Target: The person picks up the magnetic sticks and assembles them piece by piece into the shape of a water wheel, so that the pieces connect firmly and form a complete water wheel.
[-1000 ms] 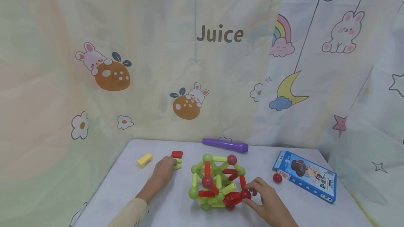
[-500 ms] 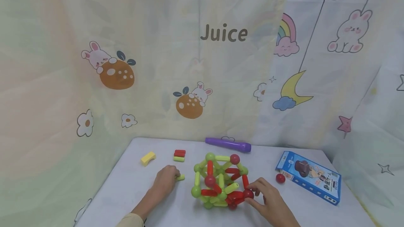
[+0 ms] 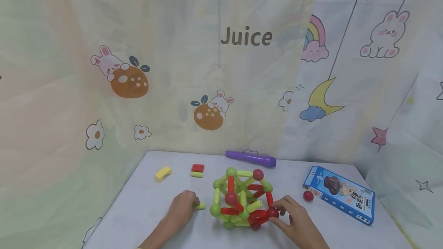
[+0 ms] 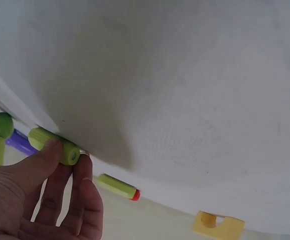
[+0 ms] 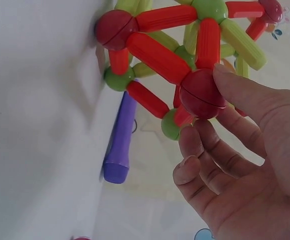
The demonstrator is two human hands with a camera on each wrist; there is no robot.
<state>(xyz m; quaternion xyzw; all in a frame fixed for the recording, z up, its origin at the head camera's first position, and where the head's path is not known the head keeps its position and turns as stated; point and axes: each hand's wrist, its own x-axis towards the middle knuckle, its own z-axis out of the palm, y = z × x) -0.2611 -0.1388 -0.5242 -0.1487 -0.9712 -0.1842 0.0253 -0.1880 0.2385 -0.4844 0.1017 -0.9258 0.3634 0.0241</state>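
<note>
Between the hands stands a frame of green and red rods joined by balls. The left hand pinches a light green rod between thumb and fingers, close to the table and left of the frame. One end of that rod, with a grey disc in it, faces the left wrist view. On the frame's lower right corner, the right hand grips a dark red ball with thumb and fingertips. Red rods meet at this ball. A light green rod sticks out from the frame's front with one end unattached.
Loose red and green rods lie together at the back left, beside a yellow arch block. A purple microphone-shaped tube lies along the back edge. To the right are a red ball and a blue box.
The left hand has drawn a green rod away from the loose rods, toward the front of the table. The right hand keeps its grip on the red ball. The head view has shifted slightly.
</note>
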